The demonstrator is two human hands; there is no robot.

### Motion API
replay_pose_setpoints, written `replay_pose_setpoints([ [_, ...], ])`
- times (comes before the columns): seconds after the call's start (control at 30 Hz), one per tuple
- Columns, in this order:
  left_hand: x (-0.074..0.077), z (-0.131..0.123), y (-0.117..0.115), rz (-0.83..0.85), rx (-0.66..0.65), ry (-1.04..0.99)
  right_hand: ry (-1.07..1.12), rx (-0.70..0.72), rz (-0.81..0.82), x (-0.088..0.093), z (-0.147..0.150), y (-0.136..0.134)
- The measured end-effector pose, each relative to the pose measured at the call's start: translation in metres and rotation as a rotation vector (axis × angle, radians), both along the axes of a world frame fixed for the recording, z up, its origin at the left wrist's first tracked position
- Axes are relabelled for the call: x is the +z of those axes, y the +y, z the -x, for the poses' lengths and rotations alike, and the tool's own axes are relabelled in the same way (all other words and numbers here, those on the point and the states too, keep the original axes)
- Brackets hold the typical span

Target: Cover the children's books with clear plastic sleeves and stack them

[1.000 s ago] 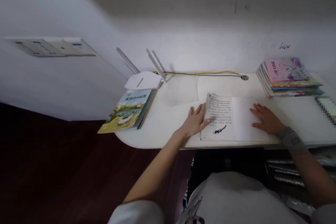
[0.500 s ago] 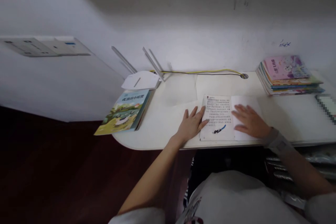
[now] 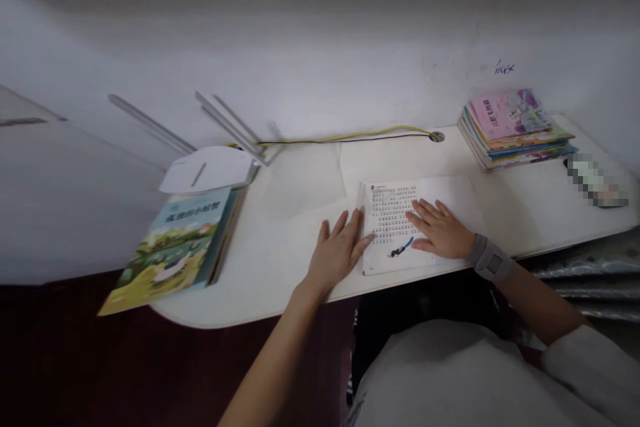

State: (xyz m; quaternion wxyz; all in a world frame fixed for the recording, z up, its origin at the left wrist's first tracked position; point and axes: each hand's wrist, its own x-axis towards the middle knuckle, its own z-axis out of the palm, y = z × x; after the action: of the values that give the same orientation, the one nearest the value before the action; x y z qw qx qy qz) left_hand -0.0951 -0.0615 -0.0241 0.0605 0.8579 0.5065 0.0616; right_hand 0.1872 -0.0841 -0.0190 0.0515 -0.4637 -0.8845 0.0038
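Observation:
An open booklet (image 3: pixel 393 213) lies flat near the desk's front edge. Its left page carries lines of printed characters and a small blue and black picture; the right page looks blank. My left hand (image 3: pixel 334 252) rests with fingers spread at the booklet's left edge, the thumb touching the page margin. Across the middle of the booklet my right hand (image 3: pixel 443 230) lies flat, fingers apart, the tips near the printed text. A grey band (image 3: pixel 490 259) circles my right wrist. Neither hand grips anything.
A white router (image 3: pixel 207 170) with raised antennas stands back left, behind a stack of picture books (image 3: pixel 175 240) overhanging the desk's left edge. A yellow cable (image 3: pixel 350 135) runs along the wall. More stacked books (image 3: pixel 517 127) and a blurred-out phone-like object (image 3: pixel 595 180) are right.
The view has turned right, so the desk items appear farther left. My right hand has shifted leftward on the booklet, its fingertips now reaching the printed page.

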Motion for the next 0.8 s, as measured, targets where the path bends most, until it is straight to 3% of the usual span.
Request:
replay_pose_setpoints([
  [0.53, 0.005, -0.003, -0.002, 0.014, 0.005, 0.002, 0.005, 0.047, 0.029, -0.002, -0.024, 0.002],
  [0.8, 0.015, -0.024, -0.004, 0.038, 0.061, -0.022, 0.020, 0.048, 0.031, -0.006, -0.025, 0.002],
])
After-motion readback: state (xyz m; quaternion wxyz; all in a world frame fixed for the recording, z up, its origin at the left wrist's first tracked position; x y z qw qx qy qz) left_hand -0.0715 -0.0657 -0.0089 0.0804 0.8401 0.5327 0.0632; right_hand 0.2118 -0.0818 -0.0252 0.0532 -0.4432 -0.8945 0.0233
